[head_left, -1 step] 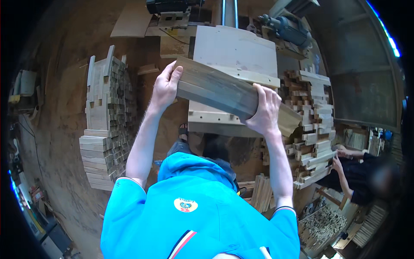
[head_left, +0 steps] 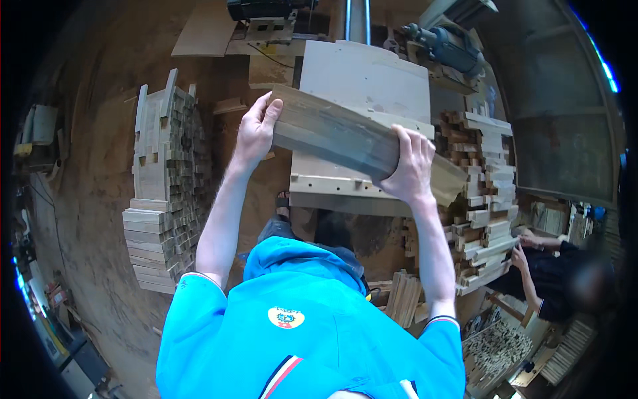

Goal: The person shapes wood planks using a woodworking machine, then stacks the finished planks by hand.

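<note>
Wood workshop, dirt floor (head_left: pixel 100 199) strewn with sawdust. A pale bench (head_left: pixel 359 86) stands ahead of the person, with a grey motor (head_left: pixel 442 41) at its far right corner and a dark machine (head_left: pixel 262 10) beyond its far left corner. No packages or signs readable; a round yellow badge (head_left: pixel 286 317) sits on the person's blue shirt (head_left: pixel 299 346).

A plank (head_left: pixel 345 136) is held in the air over the bench's near half. Long axis runs from upper left to lower right, left end higher in the view, right end past the bench's right edge, in front of the right stack (head_left: pixel 488 193).

Left hand (head_left: pixel 256 133): fingers curled over the plank's left end, grasping it.
Right hand (head_left: pixel 409 166): fingers spread and wrapped over the plank's top near its right end, grasping it.

Left stack (head_left: pixel 166 179) of cut pieces stands left of the bench. Another person (head_left: pixel 551 279) sits at lower right, beside the right stack.
</note>
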`<state>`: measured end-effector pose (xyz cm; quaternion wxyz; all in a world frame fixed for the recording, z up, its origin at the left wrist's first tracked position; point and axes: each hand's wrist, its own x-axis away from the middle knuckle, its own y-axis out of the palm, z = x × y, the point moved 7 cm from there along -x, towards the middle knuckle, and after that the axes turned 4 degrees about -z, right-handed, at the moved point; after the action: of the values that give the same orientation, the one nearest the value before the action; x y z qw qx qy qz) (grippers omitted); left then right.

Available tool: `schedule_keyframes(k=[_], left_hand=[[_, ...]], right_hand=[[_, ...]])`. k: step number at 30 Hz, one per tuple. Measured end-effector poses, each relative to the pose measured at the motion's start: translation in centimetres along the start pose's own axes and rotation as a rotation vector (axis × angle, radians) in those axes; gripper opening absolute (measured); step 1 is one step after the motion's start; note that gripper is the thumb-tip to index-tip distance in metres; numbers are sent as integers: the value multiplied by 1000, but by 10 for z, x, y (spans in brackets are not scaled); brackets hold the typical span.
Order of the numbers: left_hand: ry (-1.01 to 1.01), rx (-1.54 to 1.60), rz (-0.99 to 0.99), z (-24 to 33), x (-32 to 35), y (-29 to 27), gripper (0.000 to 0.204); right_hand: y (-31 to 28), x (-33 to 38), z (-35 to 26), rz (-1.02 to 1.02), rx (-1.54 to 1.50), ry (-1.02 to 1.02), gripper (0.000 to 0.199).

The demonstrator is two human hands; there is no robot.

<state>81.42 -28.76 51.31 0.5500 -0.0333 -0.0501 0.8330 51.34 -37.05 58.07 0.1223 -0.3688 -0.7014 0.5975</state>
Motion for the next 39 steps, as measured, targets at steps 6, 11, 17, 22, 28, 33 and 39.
schedule_keyframes(k=[6, 11, 17, 22, 28, 33, 39], left_hand=[[1, -51, 116, -62, -101, 24, 55], [-246, -234, 225, -143, -152, 22, 50], [-452, -8, 281, -198, -157, 36, 44], [-439, -190, 255, -191, -136, 34, 40], [-483, 138, 216, -215, -120, 29, 35], [-525, 230, 203, -211, -100, 22, 35], [-6, -267, 311, -106, -17, 67, 17]], right_hand=[[71, -106, 109, -228, -40, -65, 103], [146, -163, 171, -382, -94, -101, 106], [192, -171, 203, -363, -90, -170, 102], [207, -154, 203, -364, -73, -134, 95], [207, -143, 192, -506, -137, -2, 100], [199, -132, 114, -471, -23, -133, 144], [201, -118, 115, -335, 67, -79, 145]])
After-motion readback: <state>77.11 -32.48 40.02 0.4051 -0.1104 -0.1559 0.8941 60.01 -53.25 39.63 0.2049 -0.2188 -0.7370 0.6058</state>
